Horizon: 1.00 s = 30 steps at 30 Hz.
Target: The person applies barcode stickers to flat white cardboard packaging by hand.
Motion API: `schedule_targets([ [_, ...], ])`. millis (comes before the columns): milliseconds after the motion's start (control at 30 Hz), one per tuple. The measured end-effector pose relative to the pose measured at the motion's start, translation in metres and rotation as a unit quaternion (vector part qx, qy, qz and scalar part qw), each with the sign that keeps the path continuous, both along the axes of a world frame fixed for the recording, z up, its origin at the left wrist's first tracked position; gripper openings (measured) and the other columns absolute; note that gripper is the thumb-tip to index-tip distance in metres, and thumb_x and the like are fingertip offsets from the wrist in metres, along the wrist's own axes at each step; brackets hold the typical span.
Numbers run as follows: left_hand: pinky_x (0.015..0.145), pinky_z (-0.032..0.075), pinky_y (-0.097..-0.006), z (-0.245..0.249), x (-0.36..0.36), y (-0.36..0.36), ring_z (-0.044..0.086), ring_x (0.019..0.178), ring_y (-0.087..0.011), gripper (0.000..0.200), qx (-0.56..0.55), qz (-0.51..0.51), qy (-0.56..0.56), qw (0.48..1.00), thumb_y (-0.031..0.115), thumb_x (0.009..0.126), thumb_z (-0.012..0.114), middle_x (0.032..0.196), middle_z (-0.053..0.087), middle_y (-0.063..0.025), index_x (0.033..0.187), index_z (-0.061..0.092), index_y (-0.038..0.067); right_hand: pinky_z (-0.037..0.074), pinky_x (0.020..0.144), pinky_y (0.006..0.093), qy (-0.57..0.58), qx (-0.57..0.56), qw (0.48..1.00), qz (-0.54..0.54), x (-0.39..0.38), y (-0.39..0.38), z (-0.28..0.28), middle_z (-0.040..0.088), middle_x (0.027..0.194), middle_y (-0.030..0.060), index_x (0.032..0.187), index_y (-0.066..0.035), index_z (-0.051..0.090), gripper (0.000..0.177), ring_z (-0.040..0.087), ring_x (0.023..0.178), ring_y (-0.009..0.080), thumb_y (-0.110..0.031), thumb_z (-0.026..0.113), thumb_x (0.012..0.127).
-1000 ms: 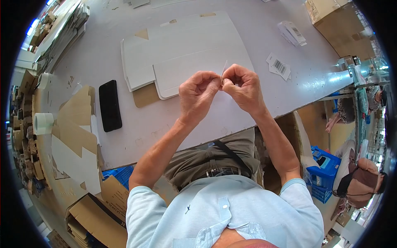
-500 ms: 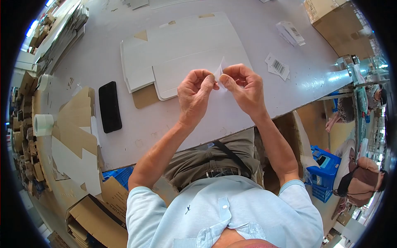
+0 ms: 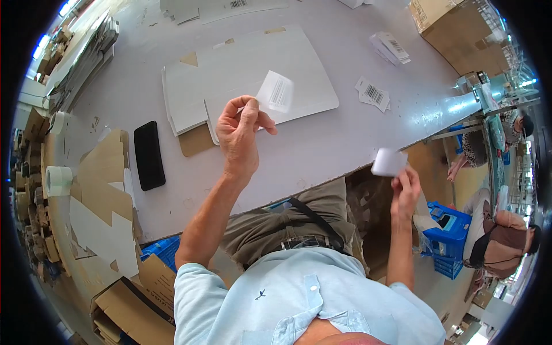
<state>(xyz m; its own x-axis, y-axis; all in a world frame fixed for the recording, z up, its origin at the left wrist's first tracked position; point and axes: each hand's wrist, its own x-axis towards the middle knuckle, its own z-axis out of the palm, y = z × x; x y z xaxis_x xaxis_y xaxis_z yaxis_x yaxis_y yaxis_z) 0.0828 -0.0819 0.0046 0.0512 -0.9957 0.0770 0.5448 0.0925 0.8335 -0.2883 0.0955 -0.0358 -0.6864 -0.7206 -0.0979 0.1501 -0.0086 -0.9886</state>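
Observation:
My left hand (image 3: pixel 238 138) is closed, pinching a barcode label (image 3: pixel 276 92) by its corner between thumb and fingertips. The label is raised above a stack of flat white cardboard boxes (image 3: pixel 253 63), its printed lines blurred. Off to the right, past the table's front edge, my right hand (image 3: pixel 406 192) grips a blank white piece of backing paper (image 3: pixel 388 162), smeared by motion. On the table to the right lie a few loose barcode labels (image 3: pixel 374 94) and, farther back, a thicker pile of labels (image 3: pixel 391 48).
A black phone (image 3: pixel 149 155) lies left of the boxes. Tape rolls (image 3: pixel 58 181) and cut cardboard (image 3: pixel 103 172) are at the far left. A brown carton (image 3: pixel 460 34) stands back right. Blue crates (image 3: pixel 451 230) and another person (image 3: pixel 506 236) are at the right, below table height.
My hands were together on one white piece. They have since parted: the left holds the label over the boxes, the right has swung right and toward me with the backing paper.

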Motion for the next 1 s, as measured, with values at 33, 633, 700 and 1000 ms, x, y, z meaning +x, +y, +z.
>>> schedule_targets([
  [33,0.062,0.057,-0.0303,0.003,0.0,0.002,0.063,0.057,-0.0151,0.012,-0.003,0.002,0.0,1.0,0.013,0.103,0.06,0.069,0.067,-0.0071,0.104,0.062,0.001,0.048,0.061,0.0266,0.074,0.084,0.994,-0.012,-0.03,0.029,-0.027,0.066,0.084,0.0034,0.105,-0.001,0.068,0.015,0.059,0.069,0.0105,-0.008,0.071,0.093],
  [633,0.078,0.06,-0.0369,0.001,-0.006,0.051,0.074,0.077,-0.0252,0.017,-0.341,0.345,-0.481,0.73,-0.004,0.083,0.075,0.084,0.075,-0.0105,0.099,0.069,0.0,0.048,0.06,0.0195,0.042,-0.119,0.934,0.334,0.241,-0.125,0.076,0.068,0.081,0.0012,0.097,0.002,0.07,0.018,0.06,0.071,0.0036,-0.015,0.074,0.096],
  [700,0.079,0.059,-0.038,-0.002,-0.004,0.05,0.074,0.078,-0.0248,0.017,-0.339,0.341,-0.491,0.727,-0.004,0.083,0.074,0.085,0.075,-0.0104,0.098,0.069,0.0,0.047,0.057,0.0181,0.019,-0.127,0.939,0.32,0.25,-0.128,0.072,0.068,0.08,0.0011,0.096,0.003,0.069,0.018,0.06,0.069,0.0034,-0.015,0.073,0.097],
  [1000,0.07,0.052,-0.0277,-0.01,0.016,0.08,0.061,0.066,-0.0116,0.03,-0.179,0.229,-0.404,0.867,0.008,0.085,0.08,0.077,0.064,-0.0031,0.112,0.068,0.003,0.05,0.061,0.0234,0.171,-0.086,0.919,0.344,0.206,-0.135,0.06,0.069,0.076,0.0043,0.09,0.002,0.069,0.018,0.061,0.066,0.006,-0.015,0.071,0.096],
])
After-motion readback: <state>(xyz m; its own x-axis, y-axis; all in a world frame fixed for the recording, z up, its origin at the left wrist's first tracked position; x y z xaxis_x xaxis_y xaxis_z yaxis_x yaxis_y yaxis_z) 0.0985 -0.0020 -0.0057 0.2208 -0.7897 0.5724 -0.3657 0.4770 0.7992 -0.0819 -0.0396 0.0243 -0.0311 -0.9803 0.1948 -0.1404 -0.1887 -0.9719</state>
